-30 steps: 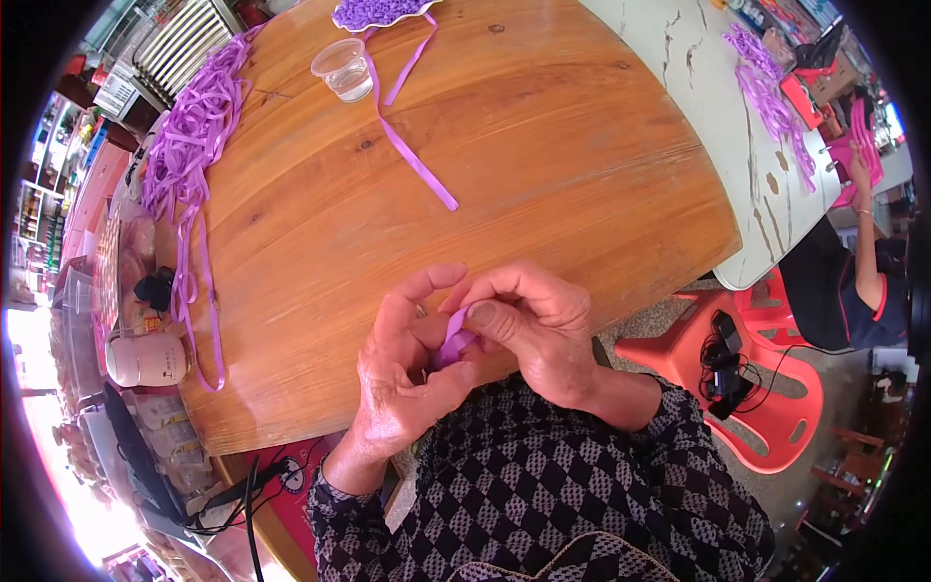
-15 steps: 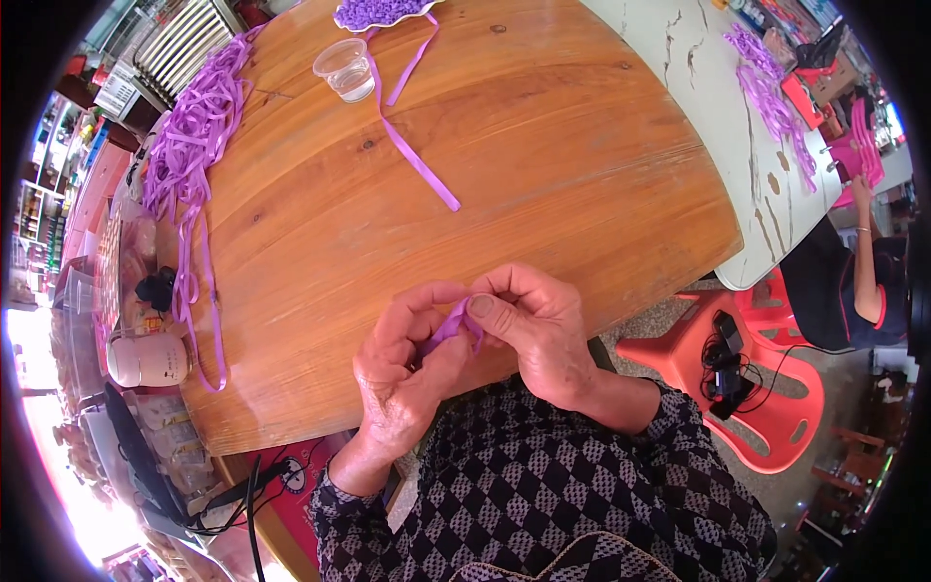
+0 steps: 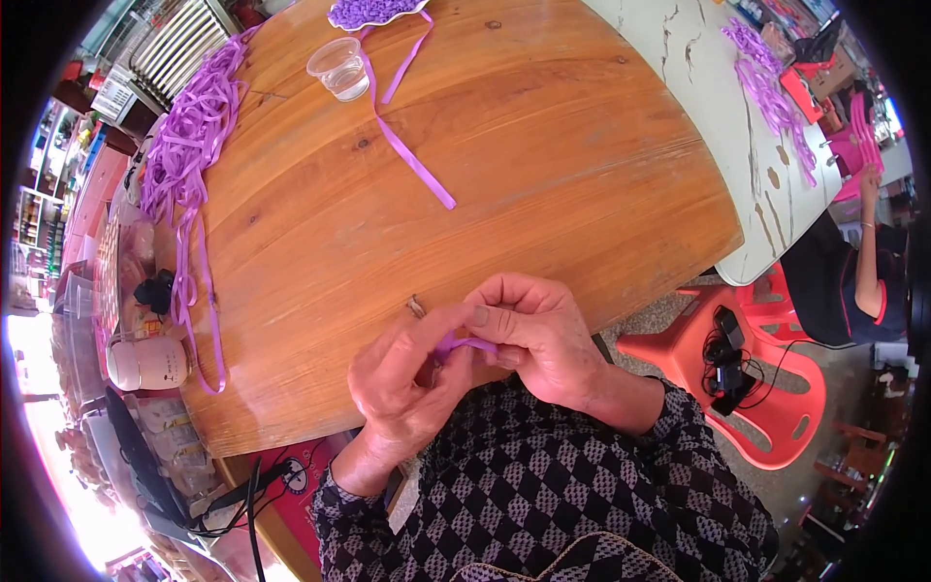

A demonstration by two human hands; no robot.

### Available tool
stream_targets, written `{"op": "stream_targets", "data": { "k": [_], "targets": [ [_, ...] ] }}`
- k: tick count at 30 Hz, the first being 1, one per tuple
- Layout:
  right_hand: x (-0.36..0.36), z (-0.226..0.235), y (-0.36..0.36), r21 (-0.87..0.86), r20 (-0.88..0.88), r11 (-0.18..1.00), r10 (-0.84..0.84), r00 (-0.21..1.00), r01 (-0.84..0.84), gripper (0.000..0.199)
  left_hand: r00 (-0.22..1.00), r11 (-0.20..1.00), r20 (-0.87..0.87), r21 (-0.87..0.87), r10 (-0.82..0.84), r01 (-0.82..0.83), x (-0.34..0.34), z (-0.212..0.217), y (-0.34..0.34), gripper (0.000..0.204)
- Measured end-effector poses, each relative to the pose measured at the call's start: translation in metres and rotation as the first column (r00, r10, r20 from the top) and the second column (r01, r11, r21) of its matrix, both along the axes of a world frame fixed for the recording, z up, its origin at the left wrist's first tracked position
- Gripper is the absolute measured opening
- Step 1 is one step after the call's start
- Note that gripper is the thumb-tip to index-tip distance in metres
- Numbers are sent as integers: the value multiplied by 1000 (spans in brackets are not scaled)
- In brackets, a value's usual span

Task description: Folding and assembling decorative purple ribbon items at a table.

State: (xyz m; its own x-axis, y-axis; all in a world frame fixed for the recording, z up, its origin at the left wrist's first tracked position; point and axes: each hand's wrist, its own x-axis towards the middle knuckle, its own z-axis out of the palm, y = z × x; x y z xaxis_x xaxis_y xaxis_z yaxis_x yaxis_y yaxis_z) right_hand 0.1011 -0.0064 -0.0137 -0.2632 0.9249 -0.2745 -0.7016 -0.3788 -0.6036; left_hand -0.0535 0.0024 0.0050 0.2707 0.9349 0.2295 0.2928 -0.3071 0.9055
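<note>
Both hands meet over the near edge of a round wooden table point(image 3: 543, 126). My left hand point(image 3: 402, 388) and my right hand point(image 3: 533, 335) pinch a short piece of purple ribbon point(image 3: 458, 342) between thumbs and fingertips; most of it is hidden by the fingers. A long purple ribbon strip point(image 3: 405, 155) lies on the table beyond, running up to a purple woven piece point(image 3: 373, 12) at the far edge. A clear plastic cup point(image 3: 337, 68) stands beside that strip.
A heap of loose purple ribbons point(image 3: 184, 145) hangs over the table's left edge. A white table point(image 3: 718, 107) with more purple ribbon stands to the right, where another person sits by red plastic chairs point(image 3: 766, 388). A white jar point(image 3: 145, 364) and cables sit lower left.
My hands have shifted slightly toward me and closed tighter together around the ribbon piece; the left fingers have curled in. Nothing on the table has moved.
</note>
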Motion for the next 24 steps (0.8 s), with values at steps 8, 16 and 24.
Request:
{"op": "stream_targets", "data": {
  "k": [8,16,24],
  "targets": [
    [-1,1,-2,-7,-12,998,61,998,-61,20,882,755,-373,655,287,31,2,-12,-3,24],
    [3,-4,-9,171,195,985,3,981,-37,34,979,994,-186,87,84,-69,-1,-11,-4,11],
    [0,-16,-7,494,336,869,-168,927,-21,13,771,621,604,-689,203,375,-9,-10,3,19]
  ]
}}
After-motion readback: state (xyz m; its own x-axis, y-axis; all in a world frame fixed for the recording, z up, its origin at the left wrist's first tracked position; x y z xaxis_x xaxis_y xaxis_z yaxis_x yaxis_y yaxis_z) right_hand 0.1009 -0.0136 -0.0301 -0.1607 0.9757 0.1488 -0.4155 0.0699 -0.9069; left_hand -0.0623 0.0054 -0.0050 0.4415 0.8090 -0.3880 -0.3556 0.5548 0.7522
